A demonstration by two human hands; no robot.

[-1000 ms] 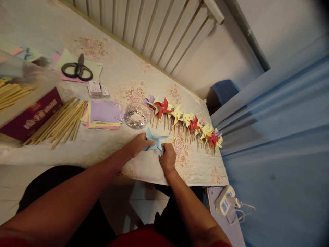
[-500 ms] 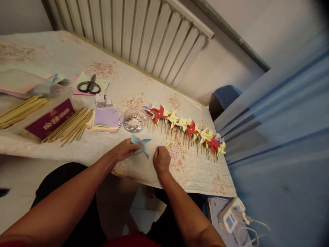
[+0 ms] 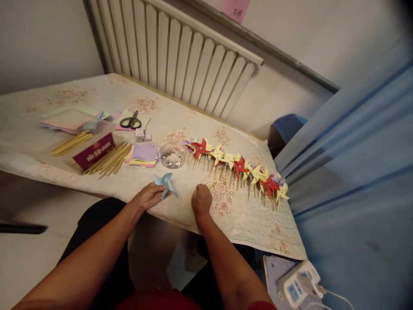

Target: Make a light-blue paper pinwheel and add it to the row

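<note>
Light-blue, curled-blade paper pinwheel [image 3: 167, 182] faces up, its longest span running far-left to near-right, pinched in the left hand [image 3: 150, 196] above the pale floral tablecloth [image 3: 245, 217]; right hand [image 3: 201, 199] clenched, any contents hidden.

Single camera was worn on the person's head, view looked forward and down over the near edge of the table [image 3: 251, 224], range was moderate, frame reached past the far edge to the radiator [image 3: 176, 60].

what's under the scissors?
Under the scissors is a pale yellow-green paper sheet, with pink paper peeking out from beneath. The rest of the pink is covered, so I can't tell how many sheets there are.
</note>
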